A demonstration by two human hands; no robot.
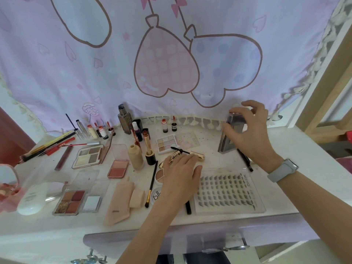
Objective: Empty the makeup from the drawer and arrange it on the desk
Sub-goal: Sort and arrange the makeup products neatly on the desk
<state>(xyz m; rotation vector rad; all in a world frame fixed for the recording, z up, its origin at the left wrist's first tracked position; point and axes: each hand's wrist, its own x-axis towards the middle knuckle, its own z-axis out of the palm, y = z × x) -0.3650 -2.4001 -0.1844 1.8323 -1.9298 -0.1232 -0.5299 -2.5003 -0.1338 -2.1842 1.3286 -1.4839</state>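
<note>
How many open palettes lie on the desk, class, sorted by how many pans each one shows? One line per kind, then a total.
Two-pan blush palette: 1
Four-pan palettes: 2, the neutral one and the red-toned one
Nine-pan pastel palette: 1
Total: 4

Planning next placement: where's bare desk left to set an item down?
Bare desk right of the lash tray, past the right hand. Smaller strip behind the pastel palette, under the curtain fringe. Left and centre are crowded with palettes, tubes and brushes.
</note>
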